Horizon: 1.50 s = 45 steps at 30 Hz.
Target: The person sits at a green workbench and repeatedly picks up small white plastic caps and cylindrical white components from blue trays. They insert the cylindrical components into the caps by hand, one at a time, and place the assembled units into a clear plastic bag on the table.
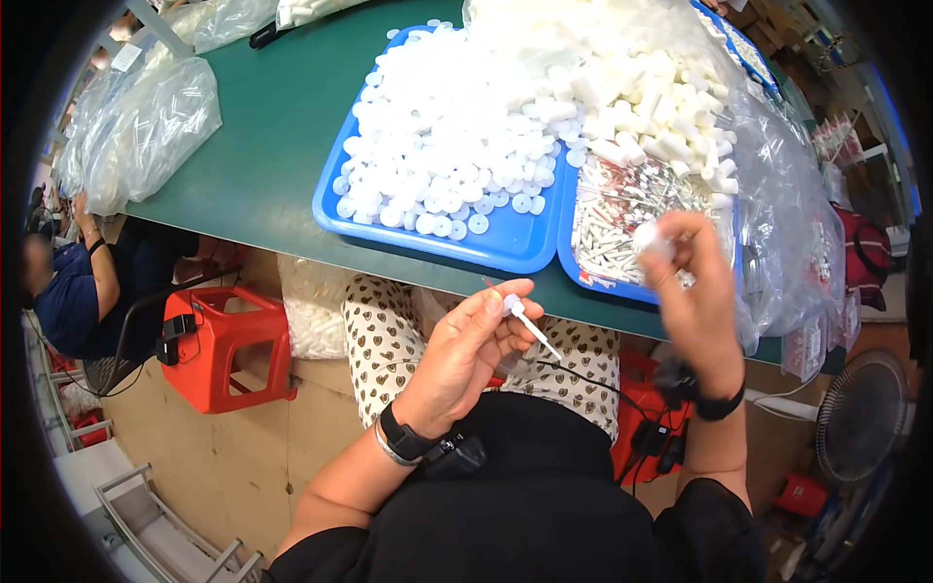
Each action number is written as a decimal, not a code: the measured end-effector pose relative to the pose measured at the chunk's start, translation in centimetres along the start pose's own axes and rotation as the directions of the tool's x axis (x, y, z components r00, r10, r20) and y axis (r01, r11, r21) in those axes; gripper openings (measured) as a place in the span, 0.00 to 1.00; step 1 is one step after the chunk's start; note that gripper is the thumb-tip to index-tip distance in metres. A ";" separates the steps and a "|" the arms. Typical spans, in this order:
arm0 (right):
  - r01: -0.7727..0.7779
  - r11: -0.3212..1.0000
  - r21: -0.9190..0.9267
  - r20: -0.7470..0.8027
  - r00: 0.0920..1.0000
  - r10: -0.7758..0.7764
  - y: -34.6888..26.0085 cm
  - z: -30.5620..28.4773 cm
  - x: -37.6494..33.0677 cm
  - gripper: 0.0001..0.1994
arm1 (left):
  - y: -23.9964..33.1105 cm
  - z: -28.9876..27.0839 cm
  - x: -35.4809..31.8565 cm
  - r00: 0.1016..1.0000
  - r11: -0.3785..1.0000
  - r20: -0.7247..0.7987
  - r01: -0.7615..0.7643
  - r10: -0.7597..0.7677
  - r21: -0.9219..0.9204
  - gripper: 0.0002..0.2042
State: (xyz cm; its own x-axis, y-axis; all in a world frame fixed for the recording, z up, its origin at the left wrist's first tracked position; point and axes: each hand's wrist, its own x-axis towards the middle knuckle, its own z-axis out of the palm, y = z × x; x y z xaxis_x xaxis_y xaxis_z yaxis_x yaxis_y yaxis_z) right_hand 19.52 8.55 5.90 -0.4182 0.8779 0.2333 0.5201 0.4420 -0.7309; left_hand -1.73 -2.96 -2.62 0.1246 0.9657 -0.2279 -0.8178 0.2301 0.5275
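My left hand (471, 340) is closed in a pinch above my lap, just off the table's front edge. Between its thumb and fingers is a thin white stick (537, 334) with a small whitish disc (513, 305) around it; a dark reddish tip shows past the fingertips. Over the tray of sticks, my right hand (695, 277) is raised with thumb and fingers closed on a small white piece (651, 239), slightly blurred, its exact shape unclear. Below it, the right blue tray (622, 289) holds many thin white sticks (607, 228), some with reddish ends.
A left blue tray (530, 238) holds a heap of translucent round discs (437, 126). White foam cylinders (671, 107) and clear plastic bags (777, 194) lie behind and right. A red stool (228, 340), a seated person (83, 282) and a fan (860, 416) surround the green table (243, 185).
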 end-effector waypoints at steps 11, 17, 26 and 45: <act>0.183 0.983 0.017 0.216 0.959 -0.182 0.0 6.0 -5.0 0.13 | -0.9 0.9 0.0 0.998 0.999 -0.061 -0.013 0.015 0.039 0.18; 0.064 0.992 0.109 0.208 0.974 -0.085 -0.1 6.4 -5.5 0.13 | -2.3 0.5 0.0 0.982 0.873 -0.036 -0.150 0.187 0.464 0.12; -0.629 0.503 0.593 0.578 0.767 0.277 0.2 4.4 -5.4 0.09 | -1.7 1.0 0.3 0.921 0.536 0.231 -0.373 0.315 0.757 0.15; -0.417 0.500 -0.759 -0.302 0.906 0.297 12.5 -10.2 1.4 0.16 | -1.6 0.3 -0.1 0.970 0.970 0.035 0.239 -0.240 0.033 0.07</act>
State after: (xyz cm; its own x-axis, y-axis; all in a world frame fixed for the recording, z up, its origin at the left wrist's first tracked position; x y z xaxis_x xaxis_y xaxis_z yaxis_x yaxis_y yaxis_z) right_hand 33.01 17.22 3.61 0.0009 0.9821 0.1883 0.9997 -0.0055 0.0239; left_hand -0.22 -3.39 -3.19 0.3368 0.8858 -0.3191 -0.7454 0.4579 0.4844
